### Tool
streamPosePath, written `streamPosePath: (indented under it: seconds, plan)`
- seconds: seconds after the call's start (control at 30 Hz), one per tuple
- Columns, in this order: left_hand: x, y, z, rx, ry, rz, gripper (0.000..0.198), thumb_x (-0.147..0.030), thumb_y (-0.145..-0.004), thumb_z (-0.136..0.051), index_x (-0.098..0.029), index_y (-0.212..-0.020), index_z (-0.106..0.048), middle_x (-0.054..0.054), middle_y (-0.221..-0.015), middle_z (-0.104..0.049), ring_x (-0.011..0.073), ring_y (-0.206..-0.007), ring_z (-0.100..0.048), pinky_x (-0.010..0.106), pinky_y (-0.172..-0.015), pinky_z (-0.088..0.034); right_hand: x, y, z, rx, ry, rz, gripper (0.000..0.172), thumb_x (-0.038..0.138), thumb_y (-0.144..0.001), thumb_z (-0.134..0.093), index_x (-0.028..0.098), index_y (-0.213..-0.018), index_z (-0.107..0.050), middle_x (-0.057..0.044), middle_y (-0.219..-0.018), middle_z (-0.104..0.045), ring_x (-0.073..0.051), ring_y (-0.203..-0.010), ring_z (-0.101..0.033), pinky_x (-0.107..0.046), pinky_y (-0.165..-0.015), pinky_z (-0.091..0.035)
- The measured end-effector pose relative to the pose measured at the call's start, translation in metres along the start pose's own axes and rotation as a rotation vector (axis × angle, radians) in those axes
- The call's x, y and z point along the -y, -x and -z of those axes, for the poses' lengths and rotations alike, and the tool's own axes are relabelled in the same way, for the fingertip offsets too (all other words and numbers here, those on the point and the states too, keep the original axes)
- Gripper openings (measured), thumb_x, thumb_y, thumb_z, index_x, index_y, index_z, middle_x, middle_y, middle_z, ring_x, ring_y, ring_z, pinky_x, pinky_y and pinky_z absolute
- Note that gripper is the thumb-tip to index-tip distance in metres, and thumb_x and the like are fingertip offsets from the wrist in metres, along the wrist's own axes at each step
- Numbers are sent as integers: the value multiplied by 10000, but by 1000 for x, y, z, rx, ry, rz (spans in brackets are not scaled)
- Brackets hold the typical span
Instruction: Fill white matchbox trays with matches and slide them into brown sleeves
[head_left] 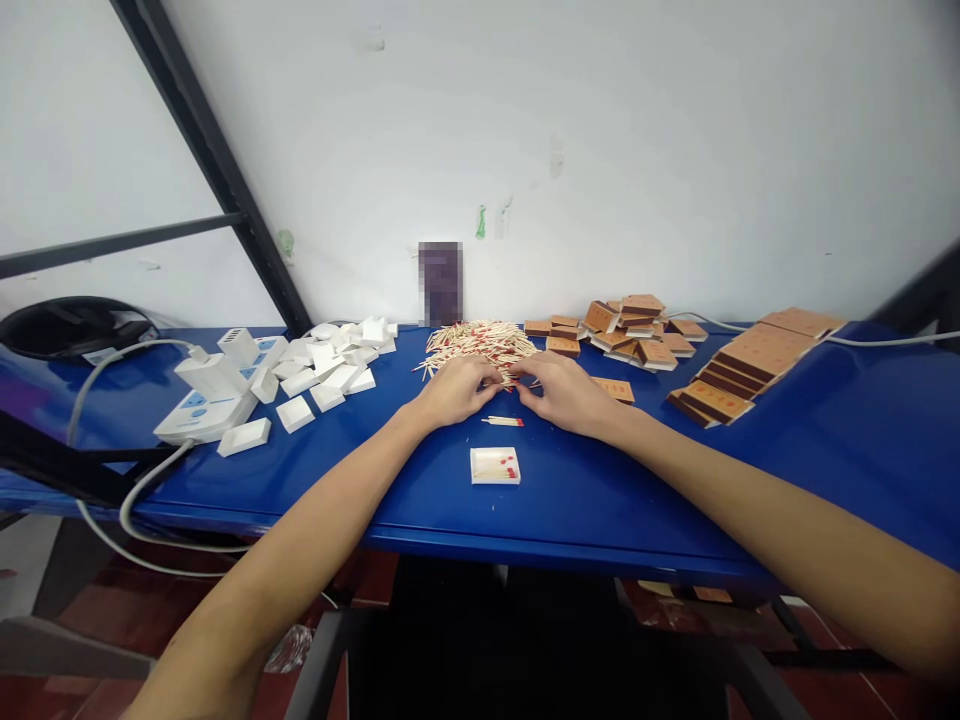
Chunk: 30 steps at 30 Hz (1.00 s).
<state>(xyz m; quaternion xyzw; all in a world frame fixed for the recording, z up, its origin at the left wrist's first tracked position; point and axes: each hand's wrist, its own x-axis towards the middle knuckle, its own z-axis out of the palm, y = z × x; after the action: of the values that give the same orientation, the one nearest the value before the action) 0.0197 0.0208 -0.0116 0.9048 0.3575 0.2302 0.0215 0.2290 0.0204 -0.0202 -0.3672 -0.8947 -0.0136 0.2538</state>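
Note:
My left hand [461, 388] is at the front edge of a heap of loose red-tipped matches [480, 342], its fingers curled around some of them. Facing it from the other side, my right hand [562, 392] has thumb and fingers bent about a few matches [510, 379] between the two hands. The exact grip is small and partly hidden by the fingers. Just in front of the hands lies a little bundle of matches [504, 421] on the blue table. Closer to me, a white open matchbox tray [474, 468] holds some matches, heads to the right.
White empty trays [322, 365] are piled on the left, beside a power strip [202, 418] with plugs and cables. Orange matchbox sleeves [637, 325] lie heaped at right, with more stacked in rows [772, 350]. A black metal frame [210, 150] stands at left.

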Motion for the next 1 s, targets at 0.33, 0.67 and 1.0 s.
streamPosePath:
  seconds: [0.33,0.67,1.0]
  plan:
    - [-5,13,12,-5,179,5,164,-273,-893,-594,-162,-885,-714,27,-814,-699,134,-698,-582,254,-665,-428,-11,1,-7,18,6,-42,271,137,-886,-509,168,-1060,-714,-96,-1030,-741,-254,-969,-648,-352,-840,-473]
    - [-7,15,15,176,301,58,157,-236,-849,-614,-159,-900,-741,44,-871,-705,122,-699,-563,245,-654,-438,-7,-1,-1,39,-67,-6,143,89,-780,-528,182,-835,-621,-40,-772,-652,-180,-723,-570,-277,-666,-398]
    - [-4,15,17,166,311,86,143,-207,-803,-624,-147,-862,-739,19,-767,-681,102,-628,-527,227,-597,-411,9,10,13,34,-171,56,155,74,-766,-548,189,-865,-578,-24,-770,-641,-172,-737,-572,-269,-681,-394]
